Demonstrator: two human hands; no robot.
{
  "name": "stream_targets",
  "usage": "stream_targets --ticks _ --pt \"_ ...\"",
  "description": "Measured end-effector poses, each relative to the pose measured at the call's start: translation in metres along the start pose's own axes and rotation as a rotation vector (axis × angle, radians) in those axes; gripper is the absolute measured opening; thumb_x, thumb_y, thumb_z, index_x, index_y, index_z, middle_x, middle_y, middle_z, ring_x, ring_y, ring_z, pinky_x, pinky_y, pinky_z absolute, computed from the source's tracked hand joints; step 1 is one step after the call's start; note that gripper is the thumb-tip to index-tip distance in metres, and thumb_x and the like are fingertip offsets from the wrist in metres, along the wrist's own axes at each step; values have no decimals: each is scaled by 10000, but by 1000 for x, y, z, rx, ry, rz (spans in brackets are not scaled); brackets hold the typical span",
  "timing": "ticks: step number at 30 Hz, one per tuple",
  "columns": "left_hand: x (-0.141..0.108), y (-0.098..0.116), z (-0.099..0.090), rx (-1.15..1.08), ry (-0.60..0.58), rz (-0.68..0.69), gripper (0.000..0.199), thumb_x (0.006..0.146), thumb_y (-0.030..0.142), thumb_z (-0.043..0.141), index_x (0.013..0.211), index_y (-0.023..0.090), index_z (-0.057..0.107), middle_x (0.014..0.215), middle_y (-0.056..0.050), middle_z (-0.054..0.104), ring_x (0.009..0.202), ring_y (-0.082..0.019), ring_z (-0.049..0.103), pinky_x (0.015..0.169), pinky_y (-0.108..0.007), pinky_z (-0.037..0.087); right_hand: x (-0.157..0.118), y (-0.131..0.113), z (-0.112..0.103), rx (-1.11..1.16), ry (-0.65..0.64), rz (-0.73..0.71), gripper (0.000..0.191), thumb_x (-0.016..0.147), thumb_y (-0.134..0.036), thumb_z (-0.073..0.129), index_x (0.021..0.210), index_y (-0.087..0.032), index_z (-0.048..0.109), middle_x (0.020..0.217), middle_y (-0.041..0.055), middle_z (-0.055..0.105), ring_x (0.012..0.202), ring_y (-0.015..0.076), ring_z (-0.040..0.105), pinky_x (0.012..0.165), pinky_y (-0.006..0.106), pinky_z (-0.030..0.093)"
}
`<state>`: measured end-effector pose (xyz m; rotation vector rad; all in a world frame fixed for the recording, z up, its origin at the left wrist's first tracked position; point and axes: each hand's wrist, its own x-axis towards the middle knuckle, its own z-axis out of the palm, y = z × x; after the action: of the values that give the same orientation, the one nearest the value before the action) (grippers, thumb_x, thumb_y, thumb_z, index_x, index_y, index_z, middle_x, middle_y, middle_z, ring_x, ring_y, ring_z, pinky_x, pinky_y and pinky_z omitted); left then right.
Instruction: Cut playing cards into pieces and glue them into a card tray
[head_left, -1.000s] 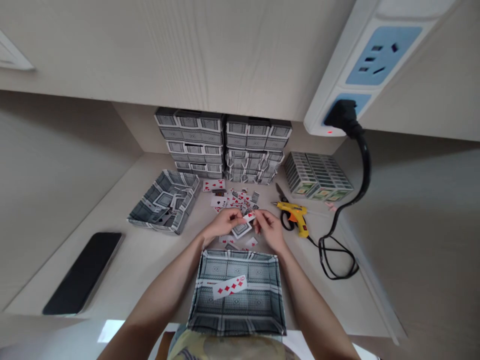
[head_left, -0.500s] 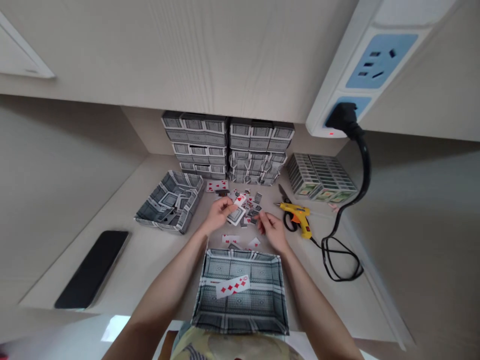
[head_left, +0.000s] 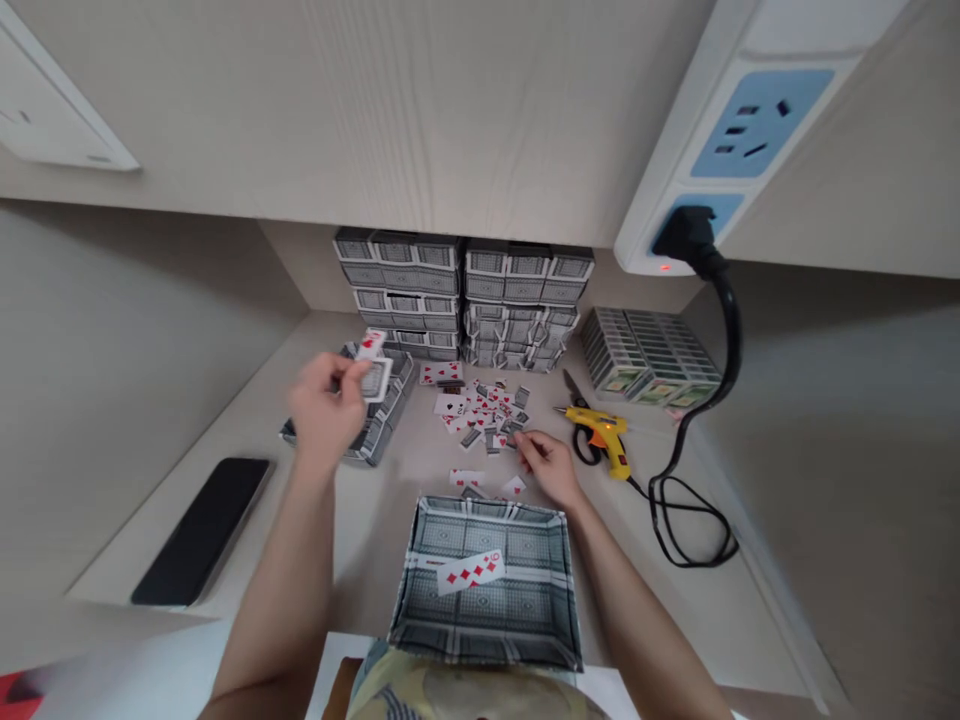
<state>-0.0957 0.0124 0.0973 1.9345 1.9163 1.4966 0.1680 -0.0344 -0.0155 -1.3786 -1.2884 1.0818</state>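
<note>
My left hand (head_left: 326, 405) is raised over the left box made of playing cards (head_left: 391, 412), which it partly hides. Its fingers pinch folded playing cards (head_left: 377, 382), one patterned back and one red-marked face. At the near edge of a loose pile of cut card pieces (head_left: 484, 408), my right hand (head_left: 550, 465) has thumb and forefinger pressed together. Whatever lies between those fingertips is too small to make out. Close to my body stands another open card box (head_left: 517, 610), with a strip of a diamond card (head_left: 471, 573) inside.
Card boxes (head_left: 521, 275) are stacked against the back wall. Right of the pile lie a yellow glue gun (head_left: 600, 425), black-handled scissors (head_left: 587, 447) and a looped cable (head_left: 694, 515). Packed card decks (head_left: 649, 355) stand behind them. A black phone (head_left: 202, 530) lies at left.
My left hand has carried its cards from above the pile leftward and up over the left box, uncovering more of the pile. My right hand has hardly moved.
</note>
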Motion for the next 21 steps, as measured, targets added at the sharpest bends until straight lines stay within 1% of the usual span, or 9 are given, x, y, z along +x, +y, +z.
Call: stream_targets --ticks 3,4,5,6,9,11,13,16,21 --pt "16 -14 -22 198 98 6 204 773 318 499 648 160 534 602 -6 529 596 -129 487 571 -230 347 0 1 0 -9 -4 -2 355 737 -518 527 637 -183 584 485 -21 484 444 111 440 429 228 345" --pt "19 -19 -26 255 88 -6 207 772 327 501 661 159 551 596 -8 537 581 -130 490 560 -231 343 0 2 0 -10 -5 -2 359 735 -523 526 630 -183 580 483 -22 483 441 111 439 428 228 343" --pt "21 -25 -29 309 45 -24 212 768 343 507 681 161 571 588 -8 547 566 -133 496 549 -232 338 0 2 0 -12 -6 -4 362 735 -525 524 631 -182 579 482 -23 482 440 110 437 428 228 342" --pt "22 -31 -30 357 -32 -41 225 765 365 511 700 166 592 582 -10 563 558 -139 506 539 -235 334 1 3 0 -18 -8 -6 364 738 -525 520 637 -181 581 483 -24 481 440 109 437 430 227 343" --pt "18 -45 -29 509 -230 -40 288 777 419 479 759 183 642 718 -47 646 650 -178 563 562 -252 338 1 4 0 -41 -14 -13 359 748 -518 509 666 -177 588 489 -26 482 441 108 439 433 224 346" --pt "14 -50 -27 572 -299 -27 329 801 430 432 821 193 658 840 -67 666 730 -200 583 588 -262 351 1 4 1 -50 -21 -13 364 749 -520 504 665 -175 586 491 -25 484 443 109 444 433 223 349" --pt "11 -51 -26 605 -324 -26 349 816 430 403 867 203 663 905 -72 666 774 -212 589 611 -271 364 0 4 1 -47 -26 -10 380 741 -535 502 648 -175 579 487 -24 485 443 113 452 433 226 357" --pt "10 -50 -24 629 -342 -47 347 821 413 391 898 211 663 932 -77 663 787 -224 593 627 -284 378 -1 -1 0 -34 -19 -8 402 726 -560 503 646 -174 584 486 -21 496 443 118 463 434 232 367" --pt "11 -51 -20 660 -330 -87 313 811 361 397 871 191 652 897 -100 660 783 -243 589 616 -297 383 -4 -11 -11 -19 85 -38 404 742 -542 497 727 -157 622 505 -11 510 446 118 466 442 238 379"
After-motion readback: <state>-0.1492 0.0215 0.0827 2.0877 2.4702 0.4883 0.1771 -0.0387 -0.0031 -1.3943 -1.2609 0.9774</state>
